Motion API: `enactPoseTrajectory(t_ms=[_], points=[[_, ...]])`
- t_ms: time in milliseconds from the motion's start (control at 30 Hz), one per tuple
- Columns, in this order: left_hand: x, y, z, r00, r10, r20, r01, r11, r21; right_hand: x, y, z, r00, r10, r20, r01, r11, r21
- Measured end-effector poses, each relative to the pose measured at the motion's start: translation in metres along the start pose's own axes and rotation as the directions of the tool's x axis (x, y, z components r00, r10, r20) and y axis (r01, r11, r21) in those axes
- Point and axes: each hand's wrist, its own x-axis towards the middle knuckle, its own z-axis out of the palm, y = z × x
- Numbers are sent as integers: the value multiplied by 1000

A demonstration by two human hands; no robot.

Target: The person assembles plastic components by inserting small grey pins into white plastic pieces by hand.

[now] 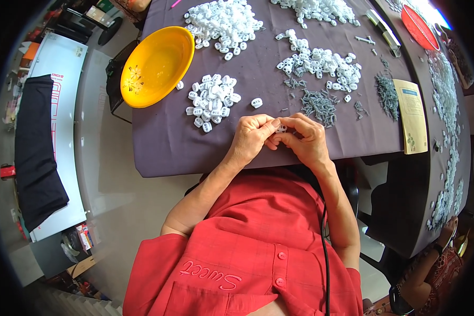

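Note:
Close to the table's front edge, my left hand (248,138) and my right hand (307,141) meet, fingertips pinched together. Between them is a small white plastic piece with dark holes (282,128), mostly covered by the fingers. A single white piece (256,102) lies just beyond my left hand. Further left is a small pile of similar white pieces (211,102). A heap of small grey pin-like parts (319,107) lies beyond my right hand, with loose white pieces (321,64) scattered behind it.
A yellow bowl (160,66) stands at the table's left edge. Larger white heaps (221,23) lie at the back. To the right are more grey parts (387,95), a tan booklet (410,116) and a red basket (420,27). Another person's arm (417,287) shows at lower right.

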Motion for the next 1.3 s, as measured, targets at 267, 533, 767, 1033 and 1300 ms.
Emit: enactPoseTrajectory(t_ms=[267,533,767,1033,1300], points=[[1,-2,5,996,29,-85,-32,999,-34,-1,2,3,994,105,-40,-102,991,84],[1,5,8,995,14,-100,-19,999,-42,-1,3,4,993,110,-44,-104,986,133],[2,4,10,992,50,-112,-53,998,-26,-3,-5,3,943,332,30,-321,881,348],[3,5,13,991,67,-114,-72,996,-47,-1,-4,5,930,367,27,-346,849,400],[4,-1,15,983,96,-157,-106,993,-56,3,-11,6,902,430,-21,-367,794,485]])
